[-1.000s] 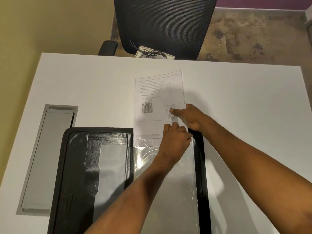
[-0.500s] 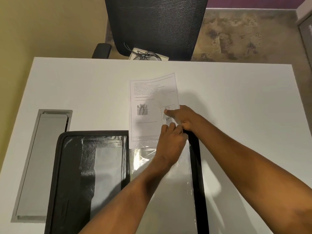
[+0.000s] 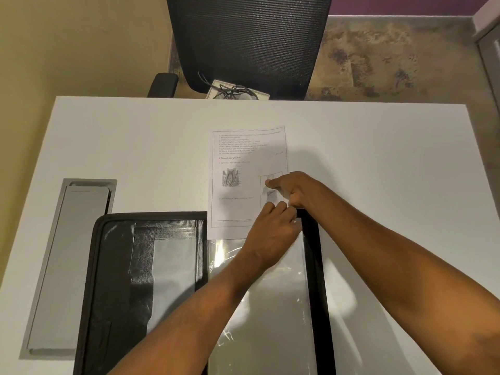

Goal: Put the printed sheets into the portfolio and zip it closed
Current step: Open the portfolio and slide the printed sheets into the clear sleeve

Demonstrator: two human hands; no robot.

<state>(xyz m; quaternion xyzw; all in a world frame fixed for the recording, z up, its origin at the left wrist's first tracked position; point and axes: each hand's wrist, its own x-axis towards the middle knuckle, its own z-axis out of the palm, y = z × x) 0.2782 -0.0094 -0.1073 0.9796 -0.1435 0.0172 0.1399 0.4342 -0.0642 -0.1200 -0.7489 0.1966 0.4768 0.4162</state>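
Observation:
A black zip portfolio [image 3: 113, 266] lies open on the white table, with a clear plastic sleeve [image 3: 270, 307] on its right half. A printed sheet [image 3: 243, 180] with text and a tooth diagram sticks out past the sleeve's top edge onto the table. My right hand [image 3: 295, 189] pinches the sheet's right edge between thumb and fingers. My left hand [image 3: 270, 234] rests at the sleeve's top right corner, its fingertips gripping the sleeve's opening by the sheet. The sheet's lower part is hidden under my hands and the glare on the sleeve.
A grey cable flap [image 3: 67, 266] is set into the table left of the portfolio. A black mesh chair [image 3: 249, 41] stands beyond the table's far edge, with a white box of cables [image 3: 235, 92] on its seat. Bare white table [image 3: 392, 163] extends to the right.
Both hands keep their hold near the sleeve's top corner. The camera has tilted a little, so the scene sits lower in view. The sheet's position relative to the sleeve looks nearly unchanged.

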